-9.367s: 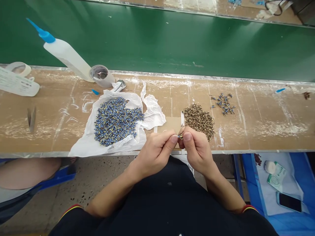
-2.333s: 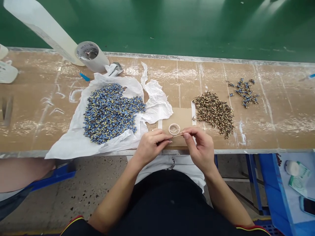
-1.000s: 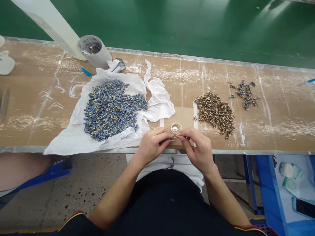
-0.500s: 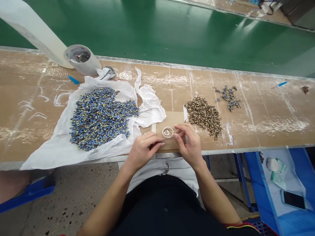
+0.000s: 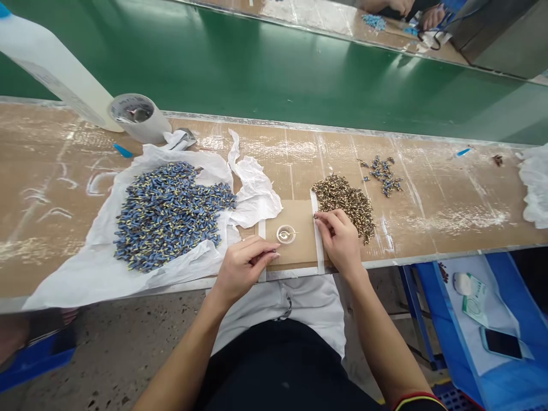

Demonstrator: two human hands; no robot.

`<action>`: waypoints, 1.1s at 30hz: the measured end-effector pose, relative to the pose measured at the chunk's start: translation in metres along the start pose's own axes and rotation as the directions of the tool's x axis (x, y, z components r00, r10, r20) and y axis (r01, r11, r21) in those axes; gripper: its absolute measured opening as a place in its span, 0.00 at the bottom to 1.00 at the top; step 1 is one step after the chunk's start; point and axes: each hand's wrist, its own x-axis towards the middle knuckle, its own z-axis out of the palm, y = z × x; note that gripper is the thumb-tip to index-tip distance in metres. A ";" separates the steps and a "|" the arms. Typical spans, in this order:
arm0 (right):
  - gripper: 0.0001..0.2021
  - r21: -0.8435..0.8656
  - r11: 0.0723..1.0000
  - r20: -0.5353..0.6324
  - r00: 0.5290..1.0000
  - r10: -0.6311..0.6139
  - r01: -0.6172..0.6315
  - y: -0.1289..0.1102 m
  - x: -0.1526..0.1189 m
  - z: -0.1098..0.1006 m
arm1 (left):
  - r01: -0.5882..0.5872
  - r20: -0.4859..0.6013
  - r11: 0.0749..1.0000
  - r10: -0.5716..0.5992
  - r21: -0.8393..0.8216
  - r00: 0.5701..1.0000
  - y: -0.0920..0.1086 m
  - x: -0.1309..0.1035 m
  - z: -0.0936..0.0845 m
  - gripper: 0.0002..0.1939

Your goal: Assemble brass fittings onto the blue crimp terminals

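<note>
Fingertips pinched, my left hand hovers just left of a small clear round dish; a tiny dark bit shows at its tips, too small to name. A thin stick lies across that dish. My right hand is also pinched, over a white tape strip, with a tiny dark piece at its fingertips. Beside it spreads a heap of small brown-and-cream pieces. Further left, a large heap of small blue-and-yellow pieces rests on white paper.
Several loose blue-and-dark pieces lie beyond the brown heap. A tape roll and white bottle stand back left. A green belt runs behind the table. A phone lies on a blue surface at right. Another person's hands show far off.
My right hand has let go of the stick and moved right, to the edge of the brown heap. The stick now rests on the dish. My left hand stays pinched.
</note>
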 end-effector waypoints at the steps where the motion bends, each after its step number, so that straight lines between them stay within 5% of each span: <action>1: 0.11 -0.023 1.000 0.011 1.000 -0.002 0.003 -0.001 0.000 0.000 | -0.001 -0.002 1.000 0.001 0.000 1.000 0.000 0.000 0.000 0.05; 11: 0.06 -0.001 0.999 0.008 0.999 0.048 -0.048 0.000 0.000 0.000 | 0.011 -0.038 1.000 -0.012 -0.025 0.999 0.005 0.000 0.000 0.06; 21: 0.07 0.115 0.992 0.025 0.998 0.049 -0.052 0.005 -0.003 -0.009 | 0.115 -0.069 0.993 -0.116 -0.024 0.991 0.039 -0.005 -0.004 0.08; 27: 0.04 0.612 0.759 0.104 0.974 0.200 -0.221 -0.027 -0.017 -0.022 | 0.080 -0.058 0.996 -0.078 0.036 0.995 0.053 0.001 0.003 0.09; 33: 0.02 0.746 0.615 0.161 0.965 0.206 -0.255 -0.061 -0.029 -0.020 | 0.039 -0.028 0.997 -0.037 0.073 0.999 0.058 0.009 0.008 0.07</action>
